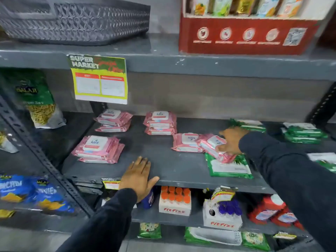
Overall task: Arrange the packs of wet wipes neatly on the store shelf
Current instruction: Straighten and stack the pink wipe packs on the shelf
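Pink wet-wipe packs lie on the dark shelf (163, 168): a stack at front left (98, 149), a stack at back left (113, 120), a stack at back middle (160, 122) and one flat pack (187, 142). My right hand (231, 140) grips a tilted pink pack (213, 148), which rests partly on a green pack (229, 168). More green packs sit at back right (251, 125) and far right (303, 133). My left hand (139, 176) lies flat, fingers spread, on the shelf's front edge, holding nothing.
A yellow price sign (100, 80) hangs from the shelf above. A grey basket (72, 20) and a red display box (245, 35) stand on top. Snack bags (36, 99) fill the left bay. FitFizz boxes (175, 202) stand on the shelf below.
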The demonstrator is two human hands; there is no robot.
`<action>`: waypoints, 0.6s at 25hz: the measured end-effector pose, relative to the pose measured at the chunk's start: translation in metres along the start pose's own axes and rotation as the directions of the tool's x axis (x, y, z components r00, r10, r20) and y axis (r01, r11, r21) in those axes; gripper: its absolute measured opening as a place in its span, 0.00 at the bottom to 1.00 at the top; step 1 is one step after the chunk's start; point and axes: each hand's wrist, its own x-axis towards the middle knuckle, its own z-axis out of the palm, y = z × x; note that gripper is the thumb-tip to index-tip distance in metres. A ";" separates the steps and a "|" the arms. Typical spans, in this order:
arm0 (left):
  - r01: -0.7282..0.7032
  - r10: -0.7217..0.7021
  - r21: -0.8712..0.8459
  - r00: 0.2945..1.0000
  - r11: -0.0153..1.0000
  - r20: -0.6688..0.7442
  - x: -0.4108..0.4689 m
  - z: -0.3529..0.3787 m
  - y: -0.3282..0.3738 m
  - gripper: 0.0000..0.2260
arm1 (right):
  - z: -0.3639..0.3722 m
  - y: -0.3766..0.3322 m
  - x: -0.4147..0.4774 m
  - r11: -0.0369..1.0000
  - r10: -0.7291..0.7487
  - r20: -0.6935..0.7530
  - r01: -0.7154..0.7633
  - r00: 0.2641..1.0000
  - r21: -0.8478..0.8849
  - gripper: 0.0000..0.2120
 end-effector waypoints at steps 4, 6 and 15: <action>0.035 -0.035 -0.004 0.999 0.999 -0.015 -0.002 0.015 0.003 0.42 | 0.012 -0.009 0.011 0.991 0.079 0.103 -0.089 0.992 0.098 0.39; 0.024 -0.024 -0.006 1.000 1.000 0.001 -0.004 0.024 0.001 0.38 | 0.016 -0.010 0.015 0.989 0.095 0.099 -0.105 0.991 0.102 0.38; -0.010 0.009 -0.011 0.992 1.000 -0.128 -0.004 0.032 0.000 0.35 | 0.022 -0.005 0.032 0.973 0.183 0.094 -0.194 0.979 0.128 0.26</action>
